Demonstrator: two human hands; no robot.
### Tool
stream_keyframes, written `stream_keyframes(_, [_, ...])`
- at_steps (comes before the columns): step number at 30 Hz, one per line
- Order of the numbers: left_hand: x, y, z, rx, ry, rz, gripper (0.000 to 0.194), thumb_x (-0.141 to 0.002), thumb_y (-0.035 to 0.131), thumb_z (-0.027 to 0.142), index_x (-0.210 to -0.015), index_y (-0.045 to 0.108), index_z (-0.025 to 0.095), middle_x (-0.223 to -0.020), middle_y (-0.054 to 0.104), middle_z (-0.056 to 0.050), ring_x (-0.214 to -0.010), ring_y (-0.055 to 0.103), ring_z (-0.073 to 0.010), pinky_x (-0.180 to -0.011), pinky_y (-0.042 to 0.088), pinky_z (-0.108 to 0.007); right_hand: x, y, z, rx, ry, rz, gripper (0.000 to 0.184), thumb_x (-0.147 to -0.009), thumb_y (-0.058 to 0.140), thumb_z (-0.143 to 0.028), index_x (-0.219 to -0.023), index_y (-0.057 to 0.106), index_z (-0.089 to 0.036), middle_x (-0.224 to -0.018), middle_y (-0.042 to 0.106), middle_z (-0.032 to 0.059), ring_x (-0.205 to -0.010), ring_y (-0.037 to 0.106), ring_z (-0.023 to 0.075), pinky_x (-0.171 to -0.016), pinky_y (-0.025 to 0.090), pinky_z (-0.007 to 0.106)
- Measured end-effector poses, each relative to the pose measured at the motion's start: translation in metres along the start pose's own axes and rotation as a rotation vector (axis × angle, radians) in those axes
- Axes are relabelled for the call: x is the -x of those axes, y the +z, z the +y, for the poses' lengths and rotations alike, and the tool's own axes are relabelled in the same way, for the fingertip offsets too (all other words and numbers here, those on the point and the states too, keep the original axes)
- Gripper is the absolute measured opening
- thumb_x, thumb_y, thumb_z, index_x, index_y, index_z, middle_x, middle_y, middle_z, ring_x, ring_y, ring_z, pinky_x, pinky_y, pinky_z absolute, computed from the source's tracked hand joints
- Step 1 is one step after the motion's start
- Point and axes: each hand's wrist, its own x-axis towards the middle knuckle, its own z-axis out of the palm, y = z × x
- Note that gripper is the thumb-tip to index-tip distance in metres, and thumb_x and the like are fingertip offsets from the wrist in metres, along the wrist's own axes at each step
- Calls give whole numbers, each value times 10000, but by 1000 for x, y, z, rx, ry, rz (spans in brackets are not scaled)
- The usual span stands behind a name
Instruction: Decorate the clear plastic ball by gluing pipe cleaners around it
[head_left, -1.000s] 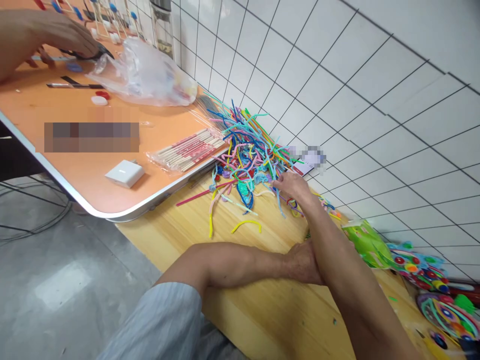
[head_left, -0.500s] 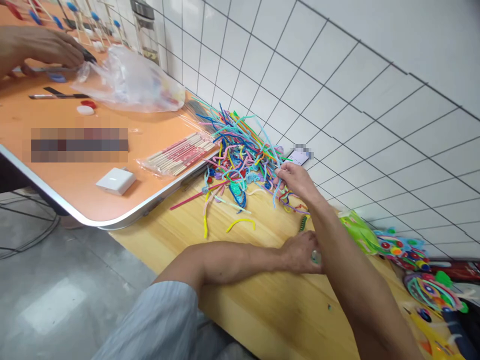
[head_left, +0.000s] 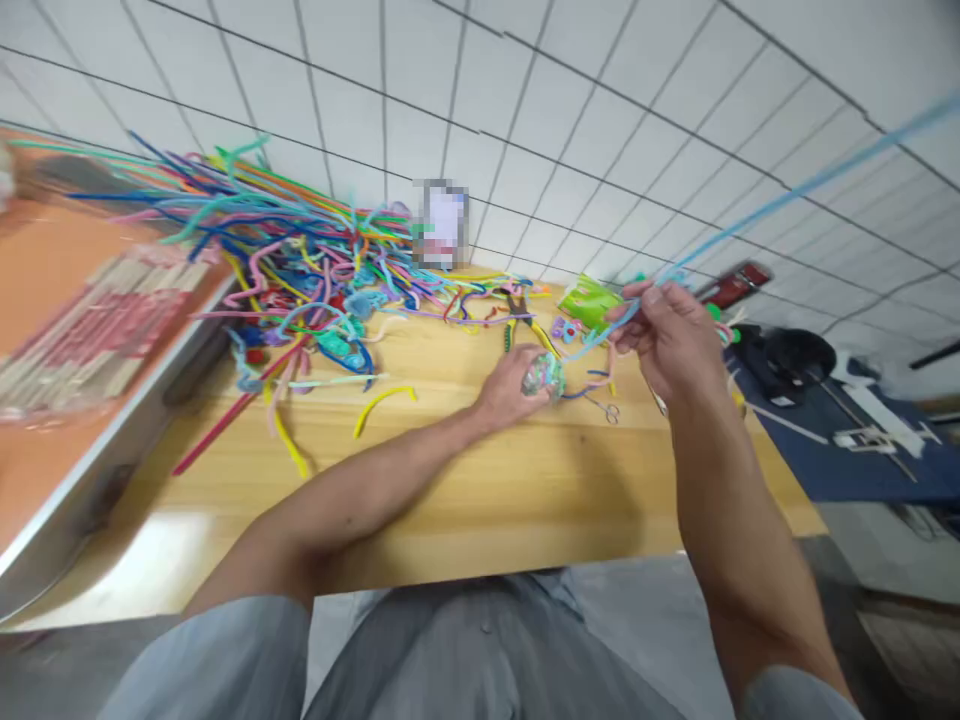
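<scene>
My right hand (head_left: 675, 338) is raised over the right part of the wooden table, its fingers closed on a long light blue pipe cleaner (head_left: 784, 197). One length runs up and right across the wall, blurred; a short end slants down toward my left hand (head_left: 510, 390). That hand rests low over the table, curled round a small roundish green and multicoloured piece (head_left: 544, 374). Whether the pipe cleaner touches this piece I cannot tell. Just behind it lie pliers (head_left: 517, 312) with yellow and dark handles. Small scissors (head_left: 609, 410) lie to its right.
A heap of coloured pipe cleaners (head_left: 322, 255) spreads along the wall at left. A phone (head_left: 445, 225) leans there. Packed wooden sticks (head_left: 105, 330) lie on the orange table (head_left: 45, 480). A green packet (head_left: 589, 303) stands behind my hands; a dark blue surface (head_left: 847, 470) is at right.
My view has swung right. My right hand has drawn the light blue pipe cleaner away from the heap, over to the right near my left hand, which still holds the small piece.
</scene>
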Motion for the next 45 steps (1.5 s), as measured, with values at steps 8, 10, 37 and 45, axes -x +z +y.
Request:
stream_keyframes(8, [3,-2,1,-18,97,25,541,-879,736,260,-1384,560,180,-1416,637,-144,-1382,613,-278,-1242,482,-468,54,-39,68,-179,200,109,522,-704,919,-627,-999,698,-257,-668,668,-69,-541,620,121,-489,492,236])
stream_keyframes(10, [4,-3,1,-35,144,20,539,-886,724,249,-1394,554,185,-1418,639,-143,-1386,614,-276,-1228,495,-467,54,-38,73,-145,185,128,503,-721,902,-647,-928,692,-240,-664,688,-47,-548,608,116,-475,458,221])
stream_keyframes(37, [12,-19,7,-171,145,-58,550,-1021,612,501,-1492,477,252,-1497,605,-144,-1469,564,-314,-1252,490,-547,48,-37,114,-156,295,40,502,-804,809,-708,-854,583,-263,-544,591,-70,-421,364,82,-404,236,223])
stream_keyframes(45, [8,-16,-2,-145,168,-33,531,-1008,641,453,-1475,489,251,-1481,618,-149,-1437,587,-314,-1244,490,-558,53,-48,94,-324,374,-175,387,-737,932,-389,-1030,725,-243,-759,644,-63,-580,555,78,-494,456,211])
